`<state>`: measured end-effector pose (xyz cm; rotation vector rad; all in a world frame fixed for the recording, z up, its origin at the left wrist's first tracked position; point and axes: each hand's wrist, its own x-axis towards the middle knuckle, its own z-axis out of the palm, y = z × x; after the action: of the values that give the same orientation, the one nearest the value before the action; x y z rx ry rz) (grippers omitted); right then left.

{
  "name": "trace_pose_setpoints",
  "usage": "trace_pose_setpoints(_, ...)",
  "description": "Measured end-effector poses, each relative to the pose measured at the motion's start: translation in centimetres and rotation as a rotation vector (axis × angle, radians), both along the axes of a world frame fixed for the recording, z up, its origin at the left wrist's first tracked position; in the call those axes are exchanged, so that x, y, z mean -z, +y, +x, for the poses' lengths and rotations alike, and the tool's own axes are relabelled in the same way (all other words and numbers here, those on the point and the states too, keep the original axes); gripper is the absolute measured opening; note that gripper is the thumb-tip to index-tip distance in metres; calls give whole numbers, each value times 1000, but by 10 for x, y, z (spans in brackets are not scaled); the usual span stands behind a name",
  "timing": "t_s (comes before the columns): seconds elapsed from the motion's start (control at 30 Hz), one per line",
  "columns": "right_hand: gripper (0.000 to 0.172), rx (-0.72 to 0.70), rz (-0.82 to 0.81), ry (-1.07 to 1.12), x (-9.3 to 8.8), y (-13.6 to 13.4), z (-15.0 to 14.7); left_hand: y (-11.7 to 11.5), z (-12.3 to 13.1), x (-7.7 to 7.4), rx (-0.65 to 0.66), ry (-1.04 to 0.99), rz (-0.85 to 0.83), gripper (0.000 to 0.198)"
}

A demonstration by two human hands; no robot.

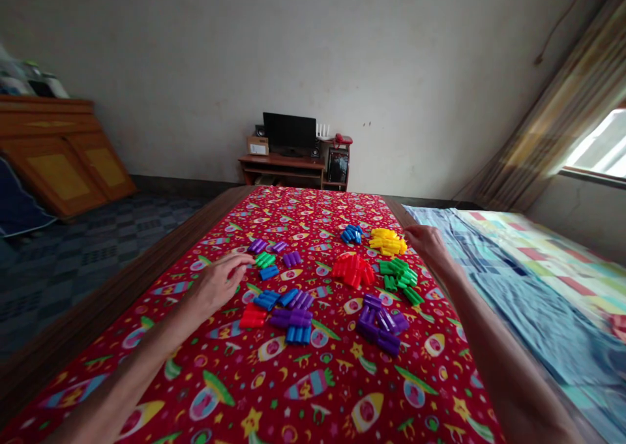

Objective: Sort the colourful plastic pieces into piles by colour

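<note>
My left hand reaches over the red cloth, thumb and fingers apart. Its fingertips are at the edge of the green plastic tube pieces; whether they touch is hard to tell. Around them lie purple pieces and a blue piece. Closer to me is a mixed cluster with a red piece and purple pieces. On the other side my right hand is closed, fingers curled, beside the yellow pile. Anything inside its fingers is hidden.
Sorted piles of blue, red, green and purple pieces lie right of centre on the patterned cloth. A bed adjoins on the right. A desk with a monitor stands against the wall.
</note>
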<state>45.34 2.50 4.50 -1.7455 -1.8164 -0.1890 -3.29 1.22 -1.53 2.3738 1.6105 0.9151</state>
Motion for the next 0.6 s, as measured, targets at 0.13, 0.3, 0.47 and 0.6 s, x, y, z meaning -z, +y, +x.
trace_pose_setpoints(0.13,31,-181,-8,189,-10,-30,-54,6,-11,25,-328,193,-66,53)
trace_pose_setpoints(0.3,39,-712,-303,-99,19,-79,-155,-3,3,61,-316,108,-190,62)
trace_pose_setpoints(0.47,65,-862,-274,-421,66,-94,-221,-15,44,60,10,-190,-177,62)
trace_pose_setpoints(0.6,34,-802,-188,-416,74,-80,-232,-13,59,45,93,-382,-240,59)
